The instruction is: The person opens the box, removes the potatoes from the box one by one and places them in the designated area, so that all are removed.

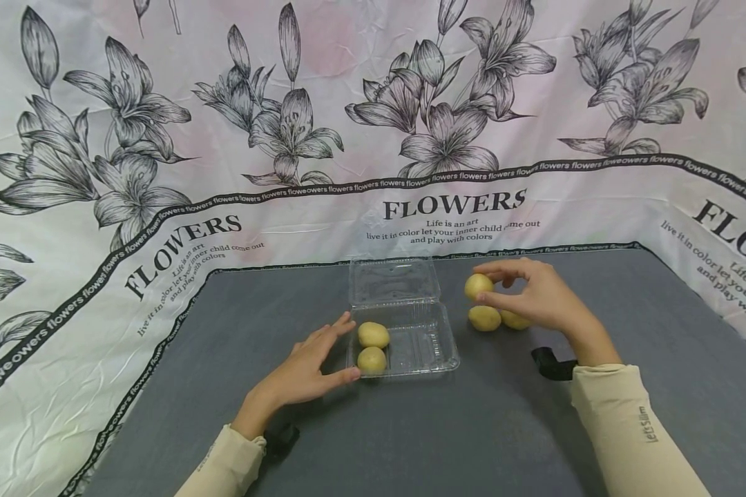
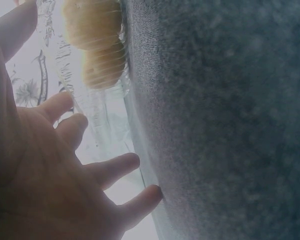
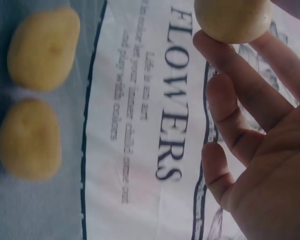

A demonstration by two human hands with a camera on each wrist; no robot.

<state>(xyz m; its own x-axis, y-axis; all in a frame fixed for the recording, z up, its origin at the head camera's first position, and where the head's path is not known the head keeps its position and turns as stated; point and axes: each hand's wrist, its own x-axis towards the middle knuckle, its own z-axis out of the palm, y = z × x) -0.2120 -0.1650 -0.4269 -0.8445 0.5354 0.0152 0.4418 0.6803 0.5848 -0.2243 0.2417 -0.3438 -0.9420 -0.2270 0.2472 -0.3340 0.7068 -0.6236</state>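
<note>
My right hand (image 1: 528, 293) pinches a potato (image 1: 478, 286) between thumb and fingers. In the right wrist view that potato (image 3: 233, 19) is held above the table, apart from two others. Those two potatoes (image 1: 484, 319) lie side by side on the table, one partly covered by the hand in the head view. A clear plastic clamshell box (image 1: 419, 345) stands with its lid (image 1: 394, 281) folded back. Two potatoes (image 1: 373, 360) sit along its left side. Beside that side my left hand (image 1: 304, 366) has its fingers spread, the fingertips at the box's left edge; whether they touch it I cannot tell.
The grey cloth-covered table (image 1: 472, 435) reaches back to a white sheet (image 1: 323, 228) printed with flowers and lettering. Black wrist straps show at the right wrist (image 1: 553, 364) and at the left wrist (image 1: 280, 442).
</note>
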